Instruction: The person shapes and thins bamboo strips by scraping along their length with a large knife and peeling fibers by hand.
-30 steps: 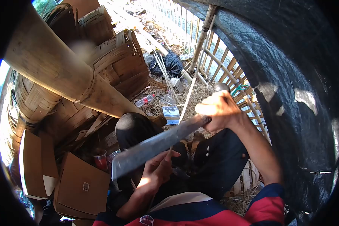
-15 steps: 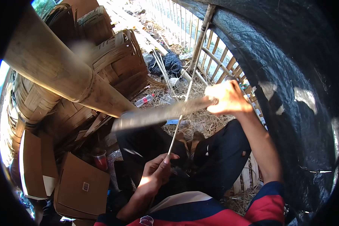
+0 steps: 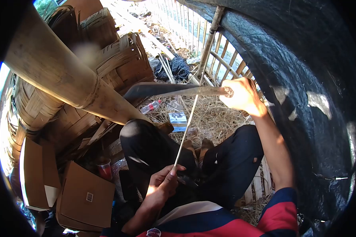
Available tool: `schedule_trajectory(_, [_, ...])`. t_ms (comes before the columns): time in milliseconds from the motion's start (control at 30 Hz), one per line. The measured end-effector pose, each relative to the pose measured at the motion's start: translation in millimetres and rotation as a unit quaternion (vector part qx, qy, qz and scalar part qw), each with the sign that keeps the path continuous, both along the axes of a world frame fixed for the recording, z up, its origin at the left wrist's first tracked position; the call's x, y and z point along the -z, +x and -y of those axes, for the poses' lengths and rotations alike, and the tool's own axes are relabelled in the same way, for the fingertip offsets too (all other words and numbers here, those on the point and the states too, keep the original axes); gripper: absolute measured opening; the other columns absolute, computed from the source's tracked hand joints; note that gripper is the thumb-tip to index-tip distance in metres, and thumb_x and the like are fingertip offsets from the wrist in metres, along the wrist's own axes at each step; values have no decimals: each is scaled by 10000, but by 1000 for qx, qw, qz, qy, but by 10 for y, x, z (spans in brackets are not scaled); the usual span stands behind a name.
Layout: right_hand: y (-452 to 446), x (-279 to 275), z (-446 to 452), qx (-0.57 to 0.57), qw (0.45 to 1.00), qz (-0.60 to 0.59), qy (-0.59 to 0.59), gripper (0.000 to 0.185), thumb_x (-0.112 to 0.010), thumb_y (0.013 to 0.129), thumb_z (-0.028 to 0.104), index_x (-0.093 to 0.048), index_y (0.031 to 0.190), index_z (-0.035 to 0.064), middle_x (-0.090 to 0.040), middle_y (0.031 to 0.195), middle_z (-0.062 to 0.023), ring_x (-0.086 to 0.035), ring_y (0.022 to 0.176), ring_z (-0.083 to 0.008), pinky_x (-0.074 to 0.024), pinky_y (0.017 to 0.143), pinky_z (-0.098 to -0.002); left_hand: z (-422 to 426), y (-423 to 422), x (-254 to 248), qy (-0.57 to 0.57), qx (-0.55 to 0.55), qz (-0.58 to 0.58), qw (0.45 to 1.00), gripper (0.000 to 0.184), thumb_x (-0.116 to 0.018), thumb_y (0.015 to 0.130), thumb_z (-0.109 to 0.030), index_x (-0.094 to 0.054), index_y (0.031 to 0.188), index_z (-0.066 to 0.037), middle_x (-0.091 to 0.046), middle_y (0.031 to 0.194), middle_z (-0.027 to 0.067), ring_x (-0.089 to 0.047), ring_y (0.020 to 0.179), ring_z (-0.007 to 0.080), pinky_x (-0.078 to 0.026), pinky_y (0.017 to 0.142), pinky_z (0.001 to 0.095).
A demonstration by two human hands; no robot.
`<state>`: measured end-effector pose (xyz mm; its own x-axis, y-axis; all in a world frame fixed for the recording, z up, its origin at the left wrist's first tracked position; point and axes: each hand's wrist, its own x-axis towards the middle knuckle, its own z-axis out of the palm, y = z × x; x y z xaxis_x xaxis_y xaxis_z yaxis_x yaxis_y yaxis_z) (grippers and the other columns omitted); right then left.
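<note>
My left hand (image 3: pixel 162 183) is closed around the lower end of a thin pale bamboo strip (image 3: pixel 187 132), which slants up and away from my lap. In my right hand (image 3: pixel 243 96) is the handle of a machete (image 3: pixel 158 90), gripped above my right knee. Its long dark blade points left, roughly level, and crosses the upper part of the strip. Whether the edge touches the strip I cannot tell. Both hands are in front of my seated body, with my bent knees in dark trousers below the blade.
A thick bamboo pole (image 3: pixel 55 63) crosses the left side, near woven bamboo baskets (image 3: pixel 124 59). Cardboard boxes (image 3: pixel 85 197) and a red cup (image 3: pixel 104 169) stand lower left. Black tarpaulin (image 3: pixel 312 79) hangs at right. Straw, a plastic bottle (image 3: pixel 151 106) and a slatted bamboo fence (image 3: pixel 225 59) lie ahead.
The machete and my right hand have moved up and away along the strip, and the blade is now more level. My left hand keeps its hold, almost unmoved.
</note>
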<state>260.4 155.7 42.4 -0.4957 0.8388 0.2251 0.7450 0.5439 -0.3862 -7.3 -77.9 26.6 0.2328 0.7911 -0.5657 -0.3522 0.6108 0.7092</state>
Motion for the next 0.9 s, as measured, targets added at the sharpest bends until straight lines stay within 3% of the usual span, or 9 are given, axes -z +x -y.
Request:
schedule_trajectory(100, [15, 83, 10, 14, 1000, 12, 9, 199, -686, 687, 277, -608, 743, 102, -613, 620, -110, -611, 554, -305, -473, 523, -406, -5, -27, 13, 8, 1, 2, 1000, 319, -498, 993, -314, -596, 1149, -54, -315, 575, -108, -244, 476, -5, -202, 436, 181])
schedule_trajectory(300, [-224, -9, 188, -112, 986, 114, 49, 240, -674, 642, 308, -599, 755, 110, -634, 677, -100, -626, 621, -305, -497, 588, -417, 2, 21, 35, 2, 16, -17, 1000, 310, -494, 996, -307, -599, 1141, -53, -321, 570, -109, -250, 473, -10, -206, 434, 181])
schedule_trajectory(367, [-97, 52, 38, -83, 994, 44, 60, 241, -675, 661, 299, -618, 783, 99, -639, 680, -106, -626, 605, -305, -499, 587, -409, 30, -6, -10, -2, 2, -16, 1000, 328, -542, 970, -306, -579, 1100, -7, -301, 604, -109, -251, 489, -15, -189, 416, 165])
schedule_trajectory(400, [-43, 16, 8, 0, 999, 38, 37, 243, -676, 690, 295, -638, 820, 93, -634, 666, -115, -627, 600, -306, -499, 592, -401, 35, -39, -9, 0, 3, -17, 1000, 328, -542, 970, -306, -579, 1100, -7, -301, 604, -109, -251, 489, -15, -189, 416, 165])
schedule_trajectory(433, [40, 58, -75, 52, 996, 39, -54, 238, -679, 712, 294, -650, 843, 97, -629, 652, -118, -629, 599, -306, -496, 587, -404, 49, -75, -3, 8, 2, -19, 1000, 323, -538, 972, -303, -580, 1098, -9, -305, 602, -109, -251, 484, -16, -189, 415, 166])
schedule_trajectory(600, [-21, 97, 47, -4, 995, 57, 76, 203, -666, 703, 300, -609, 773, 118, -620, 659, -95, -625, 615, -294, -472, 568, -422, 104, -94, 67, -14, 21, -27, 999, 306, -494, 997, -286, -598, 1131, -31, -319, 567, -118, -257, 461, -15, -189, 426, 182])
schedule_trajectory(767, [-172, 54, 92, -98, 989, 73, 78, 196, -684, 642, 253, -572, 696, 101, -587, 627, -106, -606, 591, -304, -466, 548, -410, 106, -60, 24, -3, 27, -30, 999, 294, -513, 988, -273, -594, 1102, -14, -312, 578, -112, -253, 465, -15, -189, 418, 174])
schedule_trajectory(833, [-58, 91, -27, -19, 998, 3, 59, 221, -667, 695, 310, -638, 786, 111, -626, 643, -97, -625, 584, -284, -488, 560, -406, 143, -105, -11, 9, 30, -40, 999, 281, -529, 980, -261, -590, 1072, -2, -309, 588, -110, -250, 468, -16, -189, 409, 165])
schedule_trajectory(900, [65, 172, -159, 98, 995, 34, -4, 233, -680, 716, 313, -652, 738, 83, -600, 590, -128, -622, 568, -309, -495, 582, -430, 182, -163, -41, 10, 4, -50, 999, 284, -533, 978, -259, -594, 1064, 5, -315, 592, -107, -255, 470, -17, -189, 410, 162])
